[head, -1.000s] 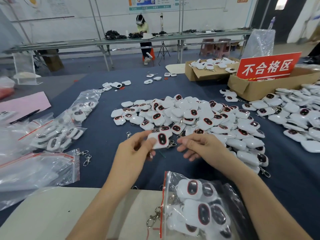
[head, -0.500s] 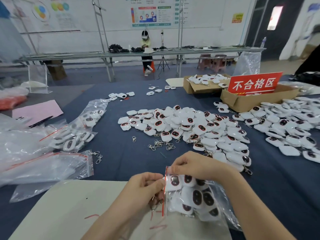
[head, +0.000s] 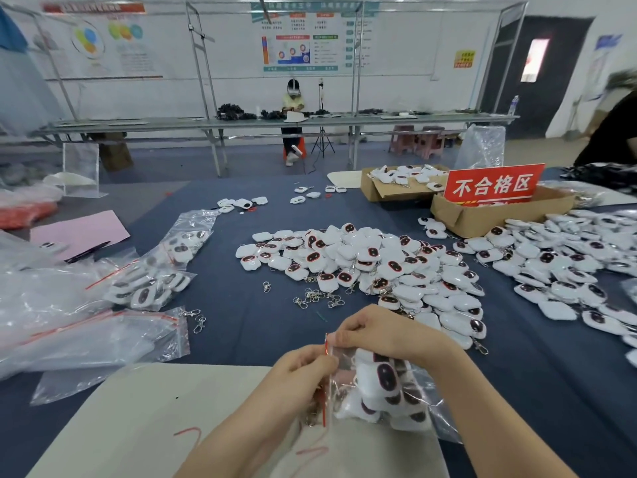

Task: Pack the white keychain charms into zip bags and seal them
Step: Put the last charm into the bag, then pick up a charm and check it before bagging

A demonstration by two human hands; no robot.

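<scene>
**Two hands pinch the bag's red zip**

The zip bag [head: 439,420] is at 6 o'clock in the view, over the edge of a white board [head: 138,426] on the blue table cloth [head: 248,326]. White charms [head: 384,376] with dark faces fill it. The left hand [head: 303,370] pinches the red zip strip [head: 325,414], with its fingers curled tight on it. The right hand [head: 382,334] pinches the top end of the same strip, at 1 o'clock from the left hand. A big pile of loose charms [head: 372,260] sits at 12 o'clock from the hands. Little metal clips [head: 317,298] lie between the pile and the hands. Full bags [head: 155,281] lie at 9 o'clock. A cardboard box [head: 482,219] with a red sign [head: 493,184] stands at 2 o'clock.
</scene>
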